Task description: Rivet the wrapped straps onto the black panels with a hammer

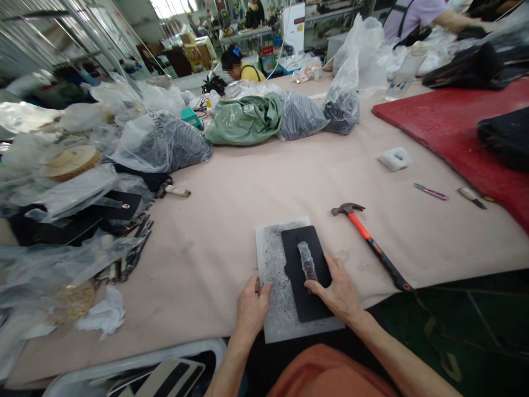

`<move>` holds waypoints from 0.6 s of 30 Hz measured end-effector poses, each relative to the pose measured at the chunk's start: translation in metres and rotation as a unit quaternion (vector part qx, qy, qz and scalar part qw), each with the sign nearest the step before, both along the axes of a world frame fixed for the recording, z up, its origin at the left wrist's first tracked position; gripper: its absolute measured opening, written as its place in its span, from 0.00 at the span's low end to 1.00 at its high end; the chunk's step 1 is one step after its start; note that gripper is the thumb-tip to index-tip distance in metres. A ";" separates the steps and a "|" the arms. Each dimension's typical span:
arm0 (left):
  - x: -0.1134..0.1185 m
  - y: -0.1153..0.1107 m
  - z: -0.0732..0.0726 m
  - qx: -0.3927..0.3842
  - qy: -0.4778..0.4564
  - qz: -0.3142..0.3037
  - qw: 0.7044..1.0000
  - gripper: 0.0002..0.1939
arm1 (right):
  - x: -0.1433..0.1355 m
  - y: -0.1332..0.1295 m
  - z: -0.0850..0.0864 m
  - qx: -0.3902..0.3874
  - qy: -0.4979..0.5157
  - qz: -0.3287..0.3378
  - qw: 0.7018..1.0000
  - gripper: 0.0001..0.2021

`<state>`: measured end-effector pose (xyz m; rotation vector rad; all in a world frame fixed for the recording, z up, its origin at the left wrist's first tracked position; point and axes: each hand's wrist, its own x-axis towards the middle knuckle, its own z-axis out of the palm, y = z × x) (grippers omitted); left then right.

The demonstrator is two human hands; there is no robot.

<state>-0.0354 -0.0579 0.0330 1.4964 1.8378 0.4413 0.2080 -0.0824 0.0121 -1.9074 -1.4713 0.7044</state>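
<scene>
A black flat leather piece with a worn grey streak down its middle lies on a scuffed white cutting slab at the near table edge. My right hand rests on the black piece, its fingers pressing the lower end of the streak. My left hand lies on the slab's left side, fingers curled around something small that I cannot make out. A claw hammer with a red and black handle lies on the table just right of the slab, untouched.
Clear plastic bags of parts and black pieces crowd the left and far side of the beige table. A red mat lies at the right, with a purple tool and white block nearby. Other people work at the far end.
</scene>
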 end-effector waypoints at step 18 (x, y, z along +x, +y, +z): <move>-0.011 0.001 0.009 -0.024 -0.200 0.178 0.963 0.16 | -0.015 0.051 0.031 0.117 -0.054 0.154 0.980 0.27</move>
